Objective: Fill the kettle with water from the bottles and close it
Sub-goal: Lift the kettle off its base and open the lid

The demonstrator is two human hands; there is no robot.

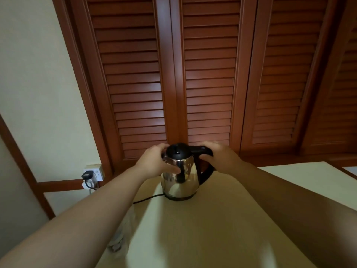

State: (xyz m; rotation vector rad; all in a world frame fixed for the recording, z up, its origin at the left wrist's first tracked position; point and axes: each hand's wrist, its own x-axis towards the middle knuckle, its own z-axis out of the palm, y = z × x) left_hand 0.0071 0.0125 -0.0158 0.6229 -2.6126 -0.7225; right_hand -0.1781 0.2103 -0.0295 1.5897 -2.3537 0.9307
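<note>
Your two bare forearms reach in from the bottom corners of the frame, over a pale cream tabletop (222,238) that fills the lower right of the view. Behind it, dark reddish-brown louvred wooden doors (202,74) span the whole background, with a cream wall (38,74) to their left.

At the far edge of the table stands the stainless-steel electric kettle (188,178), upright on its black base, its black lid (177,150) down and shut. The black handle (204,167) faces right, away from the wall.

Your left hand (154,161) wraps the upper left side of the kettle's steel body, fingers curled around the shoulder just below the lid and thumb laid across the front. Your right hand (218,157) grasps the top of the handle, fingers folded over its upper end and thumb tucked beneath. Both hands are in firm contact with the kettle.

From the base, a black power cord (146,198) runs left off the table edge. On the wall lower left, a white socket (93,172) carries a black plug (87,175), its cable hanging below. Something pale and blurred lies beside the table's left edge; you cannot tell what it is.
</note>
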